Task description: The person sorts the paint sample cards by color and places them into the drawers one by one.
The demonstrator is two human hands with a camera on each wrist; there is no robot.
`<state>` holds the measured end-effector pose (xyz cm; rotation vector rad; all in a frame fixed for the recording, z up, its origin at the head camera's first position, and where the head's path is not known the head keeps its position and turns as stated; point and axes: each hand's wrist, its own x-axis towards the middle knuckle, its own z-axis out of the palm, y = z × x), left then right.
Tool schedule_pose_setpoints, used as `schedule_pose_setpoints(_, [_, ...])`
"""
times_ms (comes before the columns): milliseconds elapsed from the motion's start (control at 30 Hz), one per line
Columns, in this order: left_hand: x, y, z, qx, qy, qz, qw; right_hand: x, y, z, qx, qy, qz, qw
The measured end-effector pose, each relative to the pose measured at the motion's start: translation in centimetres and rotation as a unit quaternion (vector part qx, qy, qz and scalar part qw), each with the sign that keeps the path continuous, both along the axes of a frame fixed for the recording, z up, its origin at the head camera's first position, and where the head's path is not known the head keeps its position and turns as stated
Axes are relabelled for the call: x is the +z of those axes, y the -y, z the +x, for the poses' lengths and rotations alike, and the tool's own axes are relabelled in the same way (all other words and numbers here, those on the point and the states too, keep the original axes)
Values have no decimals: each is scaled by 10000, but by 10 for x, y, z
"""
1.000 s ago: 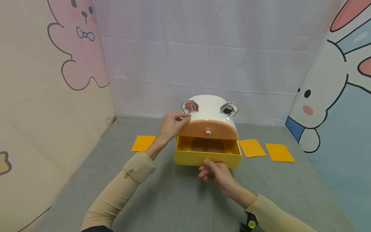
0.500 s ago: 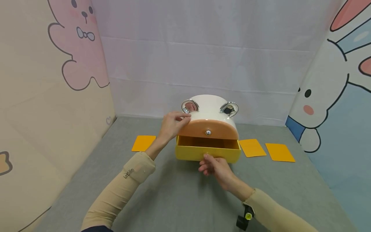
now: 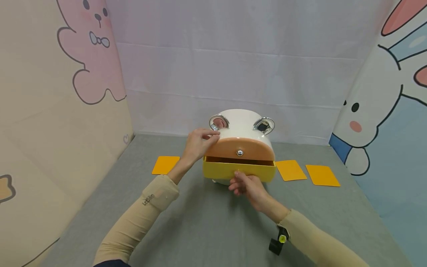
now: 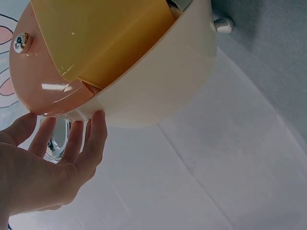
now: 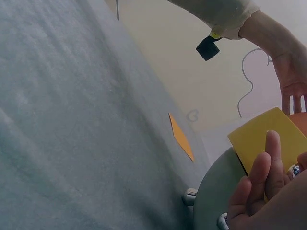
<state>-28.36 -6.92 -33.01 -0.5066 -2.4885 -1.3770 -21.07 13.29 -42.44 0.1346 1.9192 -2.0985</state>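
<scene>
A white rounded drawer box (image 3: 237, 122) stands on the grey table; its upper orange drawer (image 3: 223, 148) is closed. The lower yellow drawer (image 3: 217, 168) sticks out a little, with a narrow gap above it. My left hand (image 3: 196, 144) touches the box's upper left side. In the left wrist view, its fairly straight fingers (image 4: 98, 132) rest on the shell, and the thumb meets the orange drawer's edge. My right hand (image 3: 249, 188) is at the middle of the yellow drawer's front. In the right wrist view a chrome knob (image 5: 296, 170) lies between thumb and fingers, partly hidden.
One orange card (image 3: 165, 164) lies left of the box. Two more, a nearer card (image 3: 291, 170) and a farther card (image 3: 323, 175), lie to its right. Chrome rings (image 3: 264, 125) stick out from the box top. Cloth walls (image 3: 160, 85) enclose the table's back and sides.
The yellow drawer has slid inward, from well pulled out to a small opening, with my right hand moving forward along with it. My left hand stays on the box.
</scene>
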Motion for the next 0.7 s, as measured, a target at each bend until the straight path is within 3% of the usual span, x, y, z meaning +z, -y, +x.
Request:
schedule_pose_setpoints(467, [1, 0, 2, -47, -66, 55, 10000, 0, -1, -21, 31, -28, -231, 9997])
schedule_pose_setpoints(700, [2, 0, 3, -75, -115, 65, 9999, 1, -1, -23, 94, 59, -233, 9997])
